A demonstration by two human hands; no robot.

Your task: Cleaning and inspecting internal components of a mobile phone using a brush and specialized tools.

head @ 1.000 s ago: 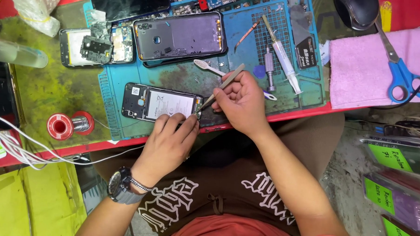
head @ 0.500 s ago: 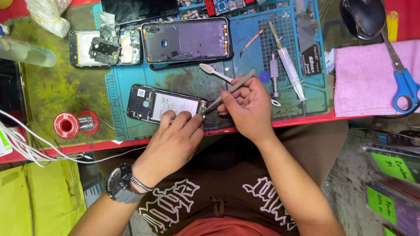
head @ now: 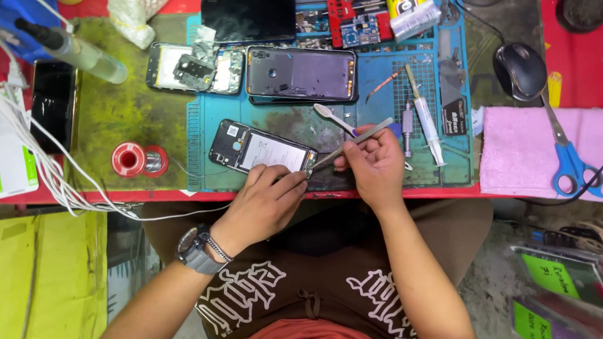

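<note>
Your left hand (head: 263, 205) rests on the near edge of the teal mat (head: 195, 146), its fingers (head: 289, 184) curled and pressing on the lower right corner of the open phone (head: 262, 150), pinning it in place. The phone lies back-off and tilted, in the mat's front left part, near the bench (head: 116, 123) edge. Your right hand (head: 375, 167) is closed on the tweezers (head: 352, 143), thumb and forefinger pinching them mid-shaft; the tips touch the phone's right end, just beside your left fingertips. A white spudger (head: 333, 117) lies just behind your right hand. Farther back on the mat sits a second phone shell (head: 301, 73), back up, with a stripped frame (head: 195, 69) to its left. A syringe (head: 423, 117) lies right of your hand. A solder spool (head: 138, 160) stands left of the mat, and blue scissors (head: 569, 162) rest on a pink cloth (head: 516, 157) well to the right.
</note>
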